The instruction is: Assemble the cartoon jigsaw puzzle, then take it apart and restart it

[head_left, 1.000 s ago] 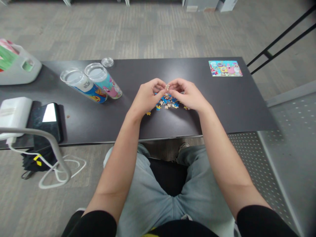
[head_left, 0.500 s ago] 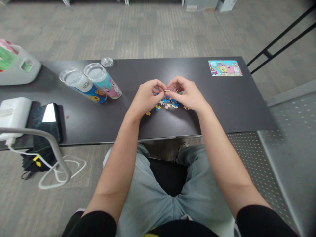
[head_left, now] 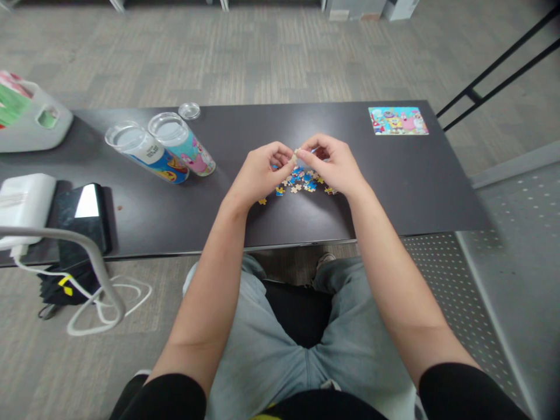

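Note:
My left hand (head_left: 265,170) and my right hand (head_left: 333,162) meet over the middle of the table, thumbs and fingertips pinched together. Between the fingertips is a small pale jigsaw piece (head_left: 296,153), gripped from both sides and partly covered by the fingers. Just below the hands lies a loose heap of jigsaw pieces (head_left: 310,185), some blue and yellow, others with the plain tan back up. One yellow piece (head_left: 262,201) rests apart, near my left wrist. Part of the heap is hidden behind my hands.
Two clear-topped cartoon tubes (head_left: 160,163) (head_left: 195,153) stand left, a round clear lid (head_left: 189,111) behind them. A cartoon picture card (head_left: 398,121) lies at the right back. Far left are a white bin (head_left: 48,128), a white charger (head_left: 26,201) and a black phone (head_left: 83,227).
My right fingertips have shifted up slightly and the piece has turned from lying flat to a steeper tilt. More of the heap shows below. My left hand has barely moved.

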Demonstrator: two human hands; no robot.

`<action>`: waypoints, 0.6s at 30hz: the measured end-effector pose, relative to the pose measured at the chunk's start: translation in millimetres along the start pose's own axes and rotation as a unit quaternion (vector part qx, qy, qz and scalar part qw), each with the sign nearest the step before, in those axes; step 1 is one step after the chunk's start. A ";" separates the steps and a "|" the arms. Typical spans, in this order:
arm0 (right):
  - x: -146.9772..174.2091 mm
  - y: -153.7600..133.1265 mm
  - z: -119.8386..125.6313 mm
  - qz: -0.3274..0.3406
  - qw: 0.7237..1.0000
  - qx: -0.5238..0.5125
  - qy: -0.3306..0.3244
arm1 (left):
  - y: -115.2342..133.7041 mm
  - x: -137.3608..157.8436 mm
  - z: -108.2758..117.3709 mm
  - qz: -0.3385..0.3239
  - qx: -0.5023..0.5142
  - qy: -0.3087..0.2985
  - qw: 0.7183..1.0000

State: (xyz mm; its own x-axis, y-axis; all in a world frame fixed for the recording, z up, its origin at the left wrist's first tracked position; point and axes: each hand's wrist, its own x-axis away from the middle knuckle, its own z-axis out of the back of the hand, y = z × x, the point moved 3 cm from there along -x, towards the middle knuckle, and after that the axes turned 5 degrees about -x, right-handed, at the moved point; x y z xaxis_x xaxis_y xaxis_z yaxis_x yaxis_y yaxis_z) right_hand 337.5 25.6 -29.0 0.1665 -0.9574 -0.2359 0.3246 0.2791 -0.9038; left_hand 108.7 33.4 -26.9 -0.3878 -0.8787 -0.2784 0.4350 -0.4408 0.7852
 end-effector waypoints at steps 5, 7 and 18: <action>-2.4 6.3 4.4 -0.009 1.000 -0.012 0.013 | 2.1 0.1 1.1 0.016 -0.005 0.008 1.000; -3.1 9.6 5.0 -0.006 1.000 -0.014 0.009 | 3.1 0.0 1.9 0.013 -0.006 0.012 1.000; 2.9 2.2 21.2 0.035 0.996 0.071 -0.038 | -12.6 6.0 26.6 0.015 -0.082 0.012 0.996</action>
State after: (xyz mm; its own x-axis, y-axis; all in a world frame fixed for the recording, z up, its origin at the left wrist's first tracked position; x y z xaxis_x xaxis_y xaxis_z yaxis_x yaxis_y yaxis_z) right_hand 358.4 25.0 -24.1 0.2607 -0.9287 -0.2636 0.4378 0.3571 -0.8252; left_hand 79.3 38.5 -23.8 -0.3546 -0.8950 -0.2708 0.5743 -0.4370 0.6922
